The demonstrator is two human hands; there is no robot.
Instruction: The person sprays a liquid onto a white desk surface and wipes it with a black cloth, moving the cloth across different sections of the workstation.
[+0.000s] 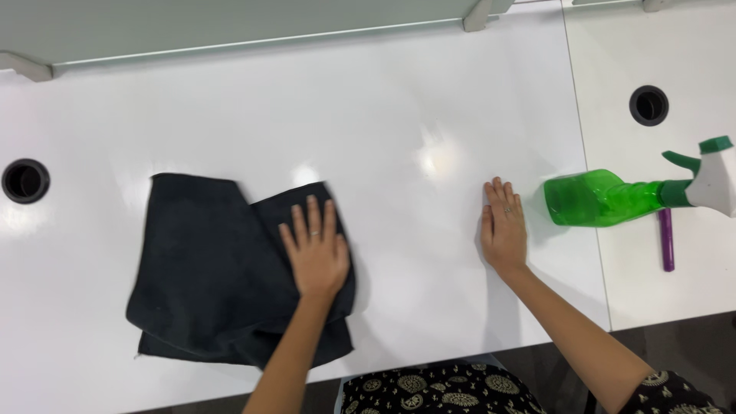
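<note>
The white desk (429, 100) showed glare, no visible soiling. A dark cloth (207, 268), partly folded, lay left of centre under the left hand (316, 253), fingers spread flat, gripping nothing. The right hand (504, 230) rested open on bare surface, just beside a green spray bottle (606, 198) lying on its side.

White desk (429, 100) bears black cloth (207, 268), green spray bottle (606, 198)

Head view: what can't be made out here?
- Dark grey cloth: part hidden under the flat left hand.
- Purple stick: its top hidden behind the green plastic spray bottle.
- Desk grommet holes: insides too dark.
- Right hand: palm down, underside unseen.
</note>
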